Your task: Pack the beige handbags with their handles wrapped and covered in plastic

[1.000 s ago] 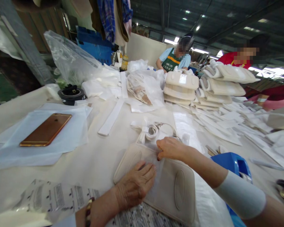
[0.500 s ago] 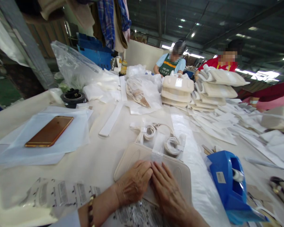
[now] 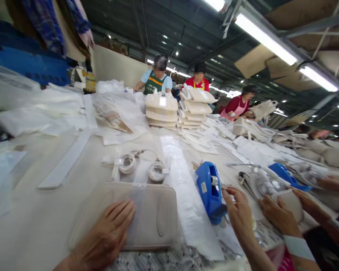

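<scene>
A beige handbag point(image 3: 147, 216) lies flat, a clear strip across its top middle. My left hand point(image 3: 110, 226) rests on its left half, palm down and fingers stretched out. Above the bag's top edge sit two coiled straps point(image 3: 128, 163), wrapped in white bands. My right hand point(image 3: 238, 207) is at the right side of a blue tape dispenser point(image 3: 207, 192), its fingers bent and the fingertips drawn together near the dispenser's edge. What they hold, if anything, is too small to make out.
A long white plastic sheet point(image 3: 183, 192) runs between bag and dispenser. Stacked beige bags point(image 3: 161, 109) stand at the back. A co-worker's hands point(image 3: 282, 214) work close on the right, beside another blue dispenser point(image 3: 288, 177). A white strip point(image 3: 67, 162) lies left.
The view has swung right. My right hand has left the handbag and reached over to the tape dispenser. My left hand has flattened out on the bag. A co-worker's hands have come into view.
</scene>
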`<state>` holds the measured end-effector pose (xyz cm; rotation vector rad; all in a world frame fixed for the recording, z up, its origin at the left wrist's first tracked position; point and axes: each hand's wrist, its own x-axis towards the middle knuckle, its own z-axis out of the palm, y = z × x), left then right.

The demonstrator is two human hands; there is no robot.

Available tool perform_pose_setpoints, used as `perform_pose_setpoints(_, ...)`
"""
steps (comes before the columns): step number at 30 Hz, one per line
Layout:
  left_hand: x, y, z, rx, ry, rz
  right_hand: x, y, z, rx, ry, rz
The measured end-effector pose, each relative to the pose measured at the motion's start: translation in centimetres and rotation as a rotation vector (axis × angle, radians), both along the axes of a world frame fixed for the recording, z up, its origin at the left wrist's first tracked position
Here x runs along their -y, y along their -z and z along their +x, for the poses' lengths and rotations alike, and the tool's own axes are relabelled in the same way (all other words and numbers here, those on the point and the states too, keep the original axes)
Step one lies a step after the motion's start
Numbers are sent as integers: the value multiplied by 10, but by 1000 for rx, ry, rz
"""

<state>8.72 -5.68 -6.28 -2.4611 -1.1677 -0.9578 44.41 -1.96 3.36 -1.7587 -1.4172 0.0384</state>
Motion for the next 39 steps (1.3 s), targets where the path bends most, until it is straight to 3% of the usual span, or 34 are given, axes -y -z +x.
perform_pose_setpoints(2,-1,2,0,17,-4,15,-4,2,16,-191,17,-190)
perform_pose_setpoints(4,-1,2,0,22,-13,35,-7,7,18,-362,-36,-269)
perform_pose_setpoints(10,-2,-4,-7,-98,8,69,-9,17,13,-572,-41,-141)
perform_pose_setpoints(15,-2,-2,-11,-154,7,46,44,41,27,-565,-22,15)
perform_pose_setpoints(19,-2,-5,-11,-150,15,81,84,78,28,-785,41,-150)
perform_pose_setpoints(23,-4,-10,-12,-170,8,100,83,91,15,-987,0,-283)
perform_pose_setpoints(28,-5,-10,-13,-176,38,109,69,80,26,-607,35,-276)
perform_pose_setpoints(35,-4,-12,-10,-152,35,126,72,68,45,-91,3,-420)
perform_pose_setpoints(39,-2,-8,-6,-67,22,57,93,43,45,310,-167,-459)
